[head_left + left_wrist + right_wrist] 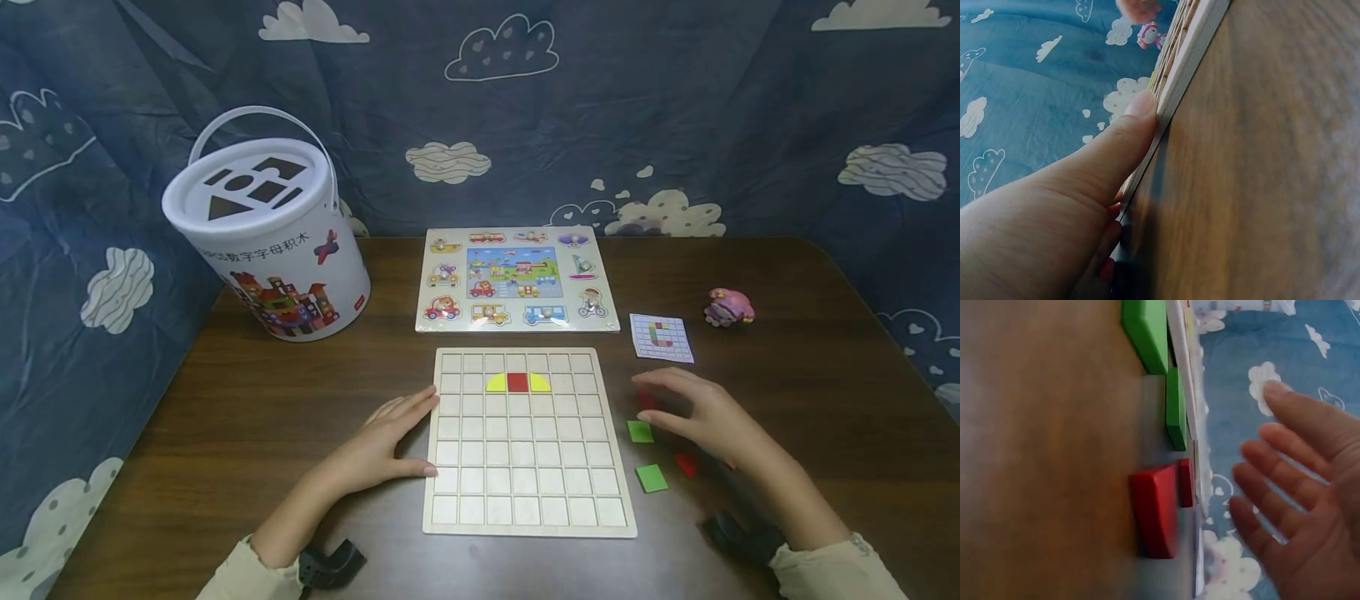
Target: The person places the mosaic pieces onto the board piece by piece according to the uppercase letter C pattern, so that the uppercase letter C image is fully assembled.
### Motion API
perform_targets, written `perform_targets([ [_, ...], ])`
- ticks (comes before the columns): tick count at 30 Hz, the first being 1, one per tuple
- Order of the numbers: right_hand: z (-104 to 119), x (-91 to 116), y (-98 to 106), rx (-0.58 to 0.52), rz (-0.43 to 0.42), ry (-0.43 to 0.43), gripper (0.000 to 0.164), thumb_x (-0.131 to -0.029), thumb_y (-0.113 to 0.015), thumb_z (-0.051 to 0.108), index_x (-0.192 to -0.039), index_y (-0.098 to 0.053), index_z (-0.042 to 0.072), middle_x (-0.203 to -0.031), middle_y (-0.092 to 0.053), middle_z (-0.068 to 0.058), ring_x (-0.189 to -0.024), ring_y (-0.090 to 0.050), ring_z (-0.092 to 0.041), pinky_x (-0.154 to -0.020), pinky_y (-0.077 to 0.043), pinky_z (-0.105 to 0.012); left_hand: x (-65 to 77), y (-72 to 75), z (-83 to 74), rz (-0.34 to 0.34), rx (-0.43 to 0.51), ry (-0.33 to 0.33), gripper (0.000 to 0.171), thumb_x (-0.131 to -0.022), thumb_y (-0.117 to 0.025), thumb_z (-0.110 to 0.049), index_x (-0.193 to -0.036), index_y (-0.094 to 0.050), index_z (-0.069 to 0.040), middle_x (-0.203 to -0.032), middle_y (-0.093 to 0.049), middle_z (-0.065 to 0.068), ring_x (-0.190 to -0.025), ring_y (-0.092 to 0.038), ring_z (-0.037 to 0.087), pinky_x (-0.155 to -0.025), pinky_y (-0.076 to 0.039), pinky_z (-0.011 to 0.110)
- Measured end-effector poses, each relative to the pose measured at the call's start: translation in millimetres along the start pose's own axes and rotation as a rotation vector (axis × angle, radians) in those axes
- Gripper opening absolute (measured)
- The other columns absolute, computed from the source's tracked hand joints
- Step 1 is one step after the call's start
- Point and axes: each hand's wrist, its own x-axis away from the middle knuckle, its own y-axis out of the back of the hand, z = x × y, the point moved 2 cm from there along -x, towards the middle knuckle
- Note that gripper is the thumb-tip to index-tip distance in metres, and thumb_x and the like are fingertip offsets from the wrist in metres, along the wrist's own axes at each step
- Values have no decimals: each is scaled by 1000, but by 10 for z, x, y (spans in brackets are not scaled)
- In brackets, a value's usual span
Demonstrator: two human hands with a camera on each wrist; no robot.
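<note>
A light wooden grid board [528, 475] lies on the table, its second row holding a red square [517, 382] between two yellow quarter-round pieces [496, 383]. My left hand [386, 442] rests against the board's left edge, fingers extended and thumb [1116, 140] touching the rim. To the right of the board, my right hand [701, 417] hovers over loose pieces with fingers spread apart and nothing between them. Below it lie two green squares [641, 432] and red pieces [686, 464]. The right wrist view shows a red block [1155, 512] near a green block [1176, 412]; the hand partly hides others from above.
Behind the board lies a picture puzzle [517, 321] of vehicles. A small pattern card [662, 338] and a pink figurine [729, 307] are at the right. At the back left stands a white bucket [277, 250] with a shape-hole lid. A cloud-patterned cloth [637, 108] hangs behind the table.
</note>
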Motion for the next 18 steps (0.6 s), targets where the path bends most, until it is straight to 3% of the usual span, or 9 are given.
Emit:
perform_targets([
  [7, -92, 161, -127, 18, 44, 38, 39, -74, -74, 22, -110, -63, 11, -105, -59, 3, -90, -54, -13, -76, -47, -30, -3, -1, 6, -9, -6, -15, 88, -73, -63, -54, -142, -28, -12, -147, -22, 2, -131, -22, 23, -104, -15, 47],
  [12, -91, 183, -168, 31, 71, 61, 34, -72, -75, 11, -104, -65, 11, -102, -58, 3, -86, -53, -12, -73, -47, -32, -4, -3, 4, -4, -13, -17, 88, -73, -64, -54, -142, -27, -13, -147, -21, 2, -131, -22, 23, -105, -15, 47],
  [18, -52, 151, -182, 59, 84, 47, 29, -74, -73, 12, -102, -64, 12, -100, -57, 3, -89, -52, -14, -77, -46, -38, 0, -4, 8, 1, -13, -5, 88, -74, -63, -54, -142, -27, -14, -147, -21, 0, -131, -21, 21, -105, -14, 45],
])
